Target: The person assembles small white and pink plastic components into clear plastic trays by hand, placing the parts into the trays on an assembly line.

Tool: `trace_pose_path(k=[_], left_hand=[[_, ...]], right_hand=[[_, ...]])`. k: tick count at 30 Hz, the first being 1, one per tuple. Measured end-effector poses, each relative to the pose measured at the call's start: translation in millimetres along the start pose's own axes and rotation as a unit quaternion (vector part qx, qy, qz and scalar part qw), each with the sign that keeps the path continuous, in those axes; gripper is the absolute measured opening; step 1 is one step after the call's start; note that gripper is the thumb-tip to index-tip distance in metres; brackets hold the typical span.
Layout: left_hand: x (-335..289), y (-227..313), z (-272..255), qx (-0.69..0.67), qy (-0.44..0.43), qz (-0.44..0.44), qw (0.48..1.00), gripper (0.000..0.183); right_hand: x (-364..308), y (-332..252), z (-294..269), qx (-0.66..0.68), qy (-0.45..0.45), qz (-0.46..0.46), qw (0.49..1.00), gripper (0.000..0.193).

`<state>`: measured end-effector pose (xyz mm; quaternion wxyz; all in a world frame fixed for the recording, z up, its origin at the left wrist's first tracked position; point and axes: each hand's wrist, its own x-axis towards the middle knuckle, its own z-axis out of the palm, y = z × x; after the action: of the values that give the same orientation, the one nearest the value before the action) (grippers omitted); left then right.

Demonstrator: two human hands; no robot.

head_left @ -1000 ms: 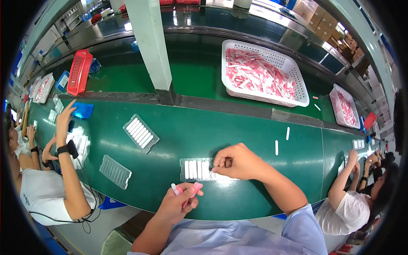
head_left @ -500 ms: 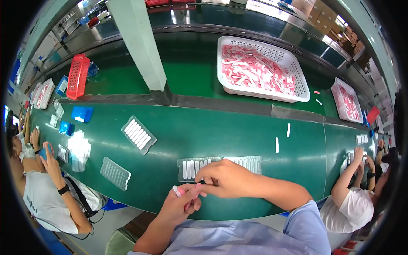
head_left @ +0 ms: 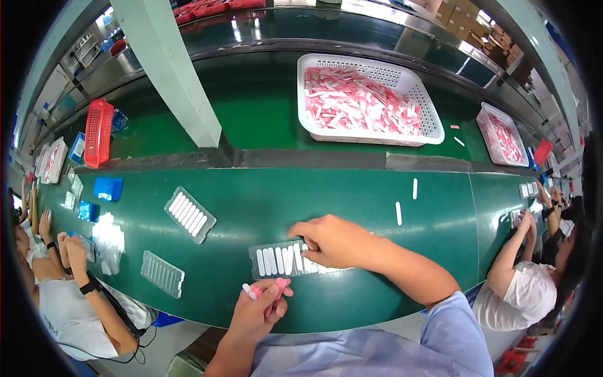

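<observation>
My left hand [head_left: 259, 309] is closed around a few pink and white flat sticks [head_left: 250, 291], near the table's front edge. Just beyond it lies a clear ribbed tray [head_left: 256, 254] with a row of white sticks [head_left: 271, 261]. Over that tray's right part reaches my right hand [head_left: 336, 242], with bent fingers and the thumb around the upper end of a white stick [head_left: 298, 256] that leans slightly. My right hand and forearm hide much of what lies to the right of that row.
Farther left are another filled tray [head_left: 190, 215] and an unfilled clear tray [head_left: 162, 274]. Two loose white sticks [head_left: 398, 213] lie to the right. Beyond a raised ledge [head_left: 301, 159] stands a white basket [head_left: 433, 129] heaped with pink-white sticks. Co-workers sit on both sides.
My right hand has left the left hand and moved out over the tray. The left hand still holds its pink and white sticks. The view has shifted slightly.
</observation>
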<state>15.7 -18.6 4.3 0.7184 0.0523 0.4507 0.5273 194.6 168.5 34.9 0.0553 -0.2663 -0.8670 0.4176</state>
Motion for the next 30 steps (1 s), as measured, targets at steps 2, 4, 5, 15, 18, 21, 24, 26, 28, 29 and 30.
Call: trace_pose_path(k=[2,4,5,15,18,21,24,26,28,29,30], left_hand=[[0,1,3,0.002,0.002,-0.003,1.0,0.022],[0,1,4,0.002,0.01,-0.004,1.0,0.023],[1,1,4,0.001,0.013,0.003,1.0,0.022],[1,2,7,0.015,-0.024,-0.009,1.0,0.021],[-2,0,4,0.022,0.011,0.001,1.0,0.021],[-2,-3,4,0.014,-0.011,-0.013,1.0,0.021],[2,-5,13,0.022,-0.011,-0.026,0.999,0.022],[5,-7,12,0.006,-0.031,-0.03,0.999,0.022],[6,-8,10,-0.008,-0.05,-0.031,0.998,0.023],[7,-8,10,-0.018,-0.051,-0.039,0.998,0.023],[8,-8,10,-0.028,-0.054,-0.048,0.997,0.024]], right_hand=[[-1,1,3,-0.075,0.017,0.004,0.997,0.027],[-6,-3,4,-0.084,0.027,-0.021,0.996,0.026],[-9,-8,5,-0.094,0.038,-0.044,0.994,0.025],[-37,-3,8,0.275,0.21,0.037,0.938,0.01],[-60,7,-1,-0.036,0.279,-0.052,0.958,0.01],[-77,11,20,-0.238,0.297,-0.107,0.918,0.013],[-81,3,41,-0.322,0.221,-0.093,0.916,0.023],[-83,-7,38,-0.301,0.22,-0.053,0.926,0.024],[-84,-7,38,-0.278,0.22,-0.016,0.935,0.025],[-85,1,40,-0.242,0.22,-0.037,0.944,0.026],[-86,5,40,-0.207,0.22,-0.057,0.951,0.027]])
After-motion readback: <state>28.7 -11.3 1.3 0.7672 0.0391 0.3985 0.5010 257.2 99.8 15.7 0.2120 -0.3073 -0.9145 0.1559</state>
